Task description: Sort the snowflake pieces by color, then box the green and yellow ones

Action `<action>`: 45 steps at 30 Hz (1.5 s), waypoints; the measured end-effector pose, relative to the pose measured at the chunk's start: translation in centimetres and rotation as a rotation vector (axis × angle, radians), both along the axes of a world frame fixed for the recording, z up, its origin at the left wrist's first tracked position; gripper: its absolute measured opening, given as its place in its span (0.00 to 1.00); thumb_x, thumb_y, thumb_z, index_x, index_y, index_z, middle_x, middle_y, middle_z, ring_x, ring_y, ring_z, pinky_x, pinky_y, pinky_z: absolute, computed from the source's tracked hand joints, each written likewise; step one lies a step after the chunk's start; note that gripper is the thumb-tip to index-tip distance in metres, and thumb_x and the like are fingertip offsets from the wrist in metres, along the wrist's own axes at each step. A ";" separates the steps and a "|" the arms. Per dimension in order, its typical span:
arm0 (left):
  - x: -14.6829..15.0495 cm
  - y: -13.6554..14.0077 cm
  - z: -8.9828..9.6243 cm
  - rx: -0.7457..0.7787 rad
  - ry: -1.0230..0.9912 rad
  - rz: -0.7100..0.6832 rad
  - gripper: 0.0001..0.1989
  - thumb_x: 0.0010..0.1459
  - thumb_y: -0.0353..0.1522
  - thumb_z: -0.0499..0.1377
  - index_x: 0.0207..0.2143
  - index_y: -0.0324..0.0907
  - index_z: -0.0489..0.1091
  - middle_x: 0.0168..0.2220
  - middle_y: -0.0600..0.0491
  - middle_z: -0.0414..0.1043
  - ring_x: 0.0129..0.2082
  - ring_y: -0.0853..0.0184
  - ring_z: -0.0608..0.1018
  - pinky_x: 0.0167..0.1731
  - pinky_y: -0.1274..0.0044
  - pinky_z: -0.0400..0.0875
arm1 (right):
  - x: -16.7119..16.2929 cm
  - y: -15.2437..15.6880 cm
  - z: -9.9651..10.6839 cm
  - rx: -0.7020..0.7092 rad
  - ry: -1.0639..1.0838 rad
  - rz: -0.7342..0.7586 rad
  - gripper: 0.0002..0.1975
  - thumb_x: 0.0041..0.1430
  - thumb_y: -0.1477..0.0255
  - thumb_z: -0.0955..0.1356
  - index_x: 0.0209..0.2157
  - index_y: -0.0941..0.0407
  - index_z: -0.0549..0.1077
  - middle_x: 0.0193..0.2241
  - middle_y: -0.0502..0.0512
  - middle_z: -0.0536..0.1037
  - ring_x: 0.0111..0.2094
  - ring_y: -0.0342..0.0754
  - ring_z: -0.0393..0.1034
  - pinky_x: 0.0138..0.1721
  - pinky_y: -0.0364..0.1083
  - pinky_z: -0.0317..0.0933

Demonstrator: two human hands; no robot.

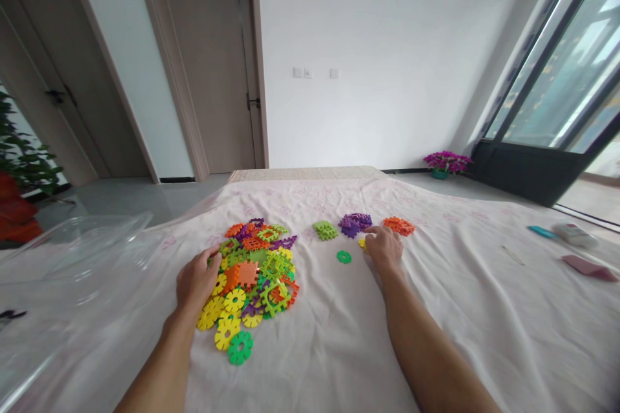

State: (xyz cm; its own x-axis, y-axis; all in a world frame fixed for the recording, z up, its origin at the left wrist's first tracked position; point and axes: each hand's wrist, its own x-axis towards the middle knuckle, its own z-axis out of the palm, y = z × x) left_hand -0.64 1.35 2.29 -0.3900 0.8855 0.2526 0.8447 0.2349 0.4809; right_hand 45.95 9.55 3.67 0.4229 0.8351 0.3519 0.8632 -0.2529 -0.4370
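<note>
My left hand [197,276] rests at the left edge of a mixed heap of plastic building pieces [256,257], fingers loosely spread and touching it. The heap has notched squares and flower-shaped discs in orange, green, purple and yellow. A green disc [241,348] lies at its near end. My right hand [385,248] is low over the cloth, its index finger stretched left and a yellow disc [362,243] at its fingertips, partly hidden. Just beyond are purple squares [356,224], with green squares [325,230] to the left and orange squares [398,226] to the right. Another green disc [343,257] lies nearby.
A pale patterned cloth [320,335] covers the surface. Clear plastic containers [72,258] stand at the left. On the right lie a white object [575,235], a blue item [541,231] and a pink cloth-like piece [589,268].
</note>
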 end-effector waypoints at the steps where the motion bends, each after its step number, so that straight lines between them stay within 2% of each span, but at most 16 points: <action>1: 0.0 0.0 0.0 -0.001 0.000 0.000 0.23 0.64 0.43 0.45 0.54 0.47 0.70 0.53 0.49 0.76 0.51 0.56 0.77 0.48 0.70 0.68 | -0.4 0.1 0.0 0.059 -0.005 0.031 0.16 0.55 0.72 0.64 0.42 0.50 0.81 0.46 0.59 0.77 0.50 0.58 0.65 0.51 0.53 0.57; 5: 0.0 0.0 0.1 -0.003 -0.007 0.005 0.23 0.64 0.43 0.46 0.54 0.47 0.71 0.53 0.49 0.76 0.51 0.57 0.77 0.47 0.70 0.68 | -2.8 0.5 -0.1 0.250 0.029 0.267 0.15 0.55 0.76 0.63 0.38 0.53 0.81 0.41 0.56 0.78 0.44 0.52 0.69 0.48 0.49 0.60; 8: 0.2 -0.1 0.3 -0.013 -0.018 0.009 0.23 0.64 0.43 0.46 0.54 0.47 0.71 0.53 0.49 0.76 0.51 0.56 0.77 0.48 0.70 0.68 | -5.7 0.3 -0.1 0.305 0.100 0.511 0.14 0.54 0.78 0.63 0.35 0.55 0.80 0.37 0.55 0.79 0.39 0.48 0.70 0.44 0.46 0.62; 12: 0.3 -0.2 0.4 -0.020 -0.024 0.010 0.23 0.64 0.43 0.46 0.54 0.47 0.70 0.53 0.49 0.76 0.52 0.56 0.76 0.48 0.70 0.68 | -10.2 -1.1 0.2 0.237 0.154 0.766 0.11 0.55 0.76 0.65 0.35 0.55 0.79 0.33 0.54 0.78 0.35 0.47 0.71 0.38 0.44 0.62; 17: 0.2 0.0 0.2 -0.008 -0.015 0.002 0.23 0.64 0.43 0.46 0.54 0.47 0.70 0.53 0.49 0.76 0.51 0.57 0.77 0.47 0.70 0.68 | -14.1 -3.7 0.7 0.099 0.126 0.977 0.10 0.58 0.71 0.67 0.38 0.54 0.81 0.34 0.53 0.79 0.37 0.47 0.70 0.42 0.44 0.60; 20: 0.2 -0.1 0.3 -0.004 -0.010 0.001 0.23 0.64 0.43 0.45 0.54 0.47 0.71 0.53 0.49 0.76 0.51 0.57 0.77 0.47 0.71 0.68 | -15.1 -4.7 1.0 0.010 0.116 0.994 0.09 0.56 0.69 0.69 0.36 0.52 0.81 0.34 0.52 0.79 0.38 0.46 0.69 0.41 0.43 0.59; 24: 0.4 -0.3 0.6 -0.006 -0.005 0.012 0.23 0.64 0.42 0.46 0.53 0.47 0.71 0.52 0.50 0.77 0.50 0.58 0.77 0.46 0.72 0.69 | -15.6 -4.8 0.9 -0.047 0.153 0.986 0.05 0.50 0.70 0.71 0.30 0.53 0.81 0.30 0.50 0.79 0.34 0.45 0.69 0.37 0.42 0.58; 29: 0.3 -0.2 0.4 -0.003 0.003 0.015 0.23 0.64 0.43 0.46 0.54 0.48 0.71 0.52 0.50 0.77 0.50 0.59 0.78 0.45 0.72 0.69 | -15.7 -4.3 0.4 -0.138 0.436 0.966 0.04 0.49 0.71 0.70 0.28 0.56 0.77 0.24 0.48 0.77 0.26 0.42 0.67 0.28 0.40 0.55; 32: 0.2 -0.1 0.3 -0.003 0.006 0.013 0.23 0.64 0.43 0.46 0.54 0.48 0.71 0.52 0.50 0.77 0.49 0.59 0.78 0.45 0.73 0.69 | -15.6 -4.1 0.3 -0.076 0.601 0.938 0.05 0.50 0.71 0.69 0.30 0.57 0.75 0.25 0.48 0.76 0.26 0.42 0.67 0.28 0.40 0.56; 34: 0.1 -0.1 0.2 -0.002 0.006 0.011 0.23 0.64 0.43 0.46 0.54 0.47 0.71 0.52 0.50 0.77 0.49 0.59 0.78 0.45 0.73 0.69 | -15.4 -3.9 0.2 -0.018 0.634 0.913 0.05 0.51 0.71 0.69 0.30 0.57 0.74 0.25 0.48 0.75 0.27 0.42 0.66 0.28 0.40 0.57; 39: 0.1 0.0 0.1 -0.004 -0.003 0.007 0.23 0.64 0.43 0.46 0.54 0.47 0.71 0.53 0.49 0.76 0.50 0.58 0.77 0.45 0.72 0.69 | -14.8 -3.3 -0.1 0.194 0.493 0.821 0.05 0.54 0.69 0.69 0.31 0.56 0.74 0.25 0.49 0.74 0.25 0.43 0.65 0.29 0.42 0.57; 42: 0.0 0.0 0.1 0.005 -0.001 0.003 0.23 0.64 0.43 0.47 0.54 0.47 0.71 0.52 0.49 0.76 0.50 0.58 0.77 0.46 0.72 0.69 | -14.2 -2.9 -0.1 0.337 0.433 0.786 0.05 0.56 0.68 0.68 0.31 0.55 0.74 0.27 0.51 0.75 0.28 0.45 0.66 0.33 0.43 0.60; 45: 0.0 0.0 0.0 0.005 0.005 0.006 0.23 0.64 0.43 0.46 0.54 0.47 0.71 0.52 0.50 0.77 0.50 0.58 0.78 0.45 0.72 0.69 | -13.2 -2.1 -0.2 0.419 0.409 0.693 0.05 0.56 0.68 0.67 0.30 0.55 0.73 0.29 0.53 0.76 0.30 0.47 0.68 0.35 0.45 0.61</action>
State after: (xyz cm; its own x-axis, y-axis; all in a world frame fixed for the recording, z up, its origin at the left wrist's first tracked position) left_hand -0.67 1.39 2.32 -0.3938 0.8820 0.2588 0.8456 0.2372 0.4783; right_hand 32.72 7.43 3.50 0.0323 0.7863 0.6171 0.5201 0.5140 -0.6821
